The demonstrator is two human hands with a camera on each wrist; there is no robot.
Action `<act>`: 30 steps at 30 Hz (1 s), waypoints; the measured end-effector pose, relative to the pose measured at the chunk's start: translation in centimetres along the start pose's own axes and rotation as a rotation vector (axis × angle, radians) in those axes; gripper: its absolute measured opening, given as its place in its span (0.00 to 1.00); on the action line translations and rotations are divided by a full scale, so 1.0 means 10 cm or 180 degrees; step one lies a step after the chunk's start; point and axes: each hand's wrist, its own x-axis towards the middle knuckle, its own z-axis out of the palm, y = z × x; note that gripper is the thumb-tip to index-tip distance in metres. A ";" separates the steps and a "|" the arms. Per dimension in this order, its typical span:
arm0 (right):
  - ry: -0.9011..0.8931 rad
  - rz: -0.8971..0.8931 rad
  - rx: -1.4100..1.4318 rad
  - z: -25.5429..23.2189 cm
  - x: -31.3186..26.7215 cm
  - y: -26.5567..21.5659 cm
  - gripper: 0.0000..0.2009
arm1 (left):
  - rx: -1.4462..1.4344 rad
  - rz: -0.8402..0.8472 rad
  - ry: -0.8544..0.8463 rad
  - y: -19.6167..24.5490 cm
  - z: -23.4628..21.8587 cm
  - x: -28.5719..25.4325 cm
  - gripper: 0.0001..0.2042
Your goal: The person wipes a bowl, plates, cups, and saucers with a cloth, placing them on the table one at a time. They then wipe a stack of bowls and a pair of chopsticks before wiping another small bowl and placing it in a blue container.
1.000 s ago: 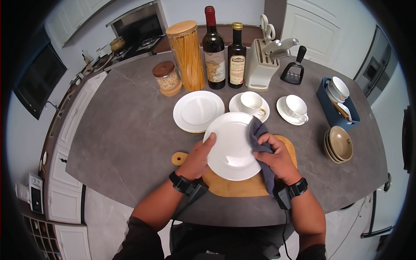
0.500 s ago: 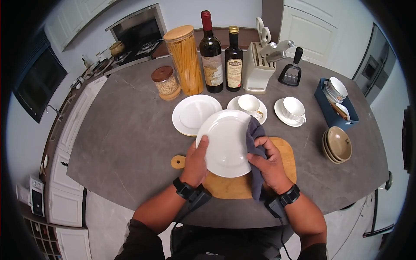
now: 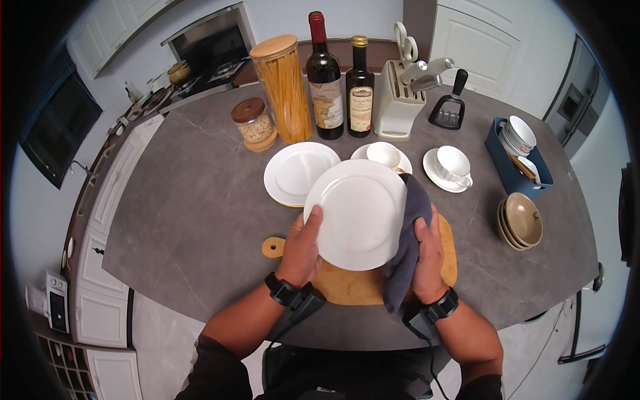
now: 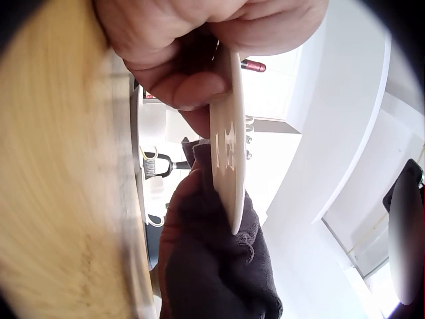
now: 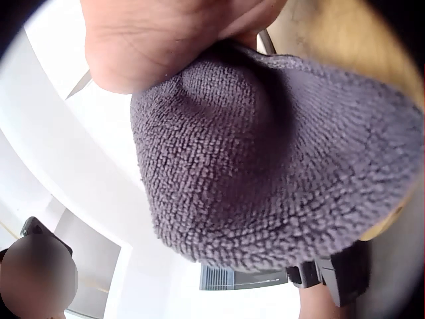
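Observation:
A white plate is held above the wooden cutting board, its face tilted up toward the head camera. My left hand grips its left edge, thumb on the upper face and fingers beneath, as the left wrist view shows. A dark grey cloth wraps the plate's right edge. My right hand holds the plate through this cloth, which hangs down toward the board. In the right wrist view the fuzzy cloth hides most of the fingers.
Behind the held plate lie another white plate and two cups on saucers. Farther back stand a jar of pasta, two bottles and a knife block. Brown bowls and a blue bin are at right.
My right hand has shifted right and upward with the cloth, going from pinching it at the rim to cupping the plate's right edge through it. The plate has risen slightly.

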 end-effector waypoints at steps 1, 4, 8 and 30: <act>0.0064 0.0111 0.0016 -0.02 0.01 -0.01 0.26 | -0.0009 0.0013 0.0002 0.00 0.00 0.00 0.28; 0.0056 0.0959 0.1323 -0.19 0.08 0.11 0.25 | -0.0047 -0.0102 -0.0029 0.00 -0.03 0.00 0.28; -0.0082 0.1295 0.1467 -0.23 0.01 0.16 0.24 | 0.0078 -0.0223 -0.0103 -0.04 0.01 -0.04 0.27; -0.0475 0.1425 0.0362 -0.15 0.12 0.06 0.18 | 0.0548 0.0561 0.0456 0.19 -0.34 0.05 0.23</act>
